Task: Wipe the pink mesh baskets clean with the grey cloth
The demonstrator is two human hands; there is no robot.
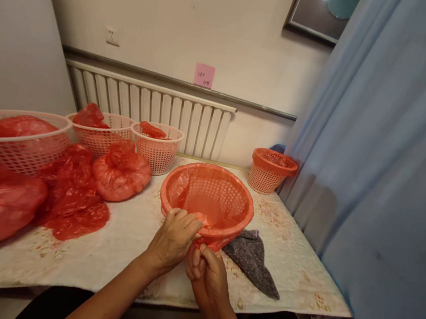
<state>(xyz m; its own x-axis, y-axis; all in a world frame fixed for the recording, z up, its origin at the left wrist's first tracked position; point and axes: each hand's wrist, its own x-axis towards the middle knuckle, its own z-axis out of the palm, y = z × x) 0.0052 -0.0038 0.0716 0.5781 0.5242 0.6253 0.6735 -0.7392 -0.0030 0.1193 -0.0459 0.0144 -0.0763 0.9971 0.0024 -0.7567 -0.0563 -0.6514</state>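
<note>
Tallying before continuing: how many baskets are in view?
5: a large basket at far left, two baskets before the radiator, a central lined basket, and a small basket near the curtain. Nested ones may be hidden.

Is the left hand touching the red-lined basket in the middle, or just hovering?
Touching. In the head view, the left hand has its fingers bent over the near rim of the red-lined basket.

There are five baskets [212, 168], one cloth [252, 261], one pink note [204, 75].
</note>
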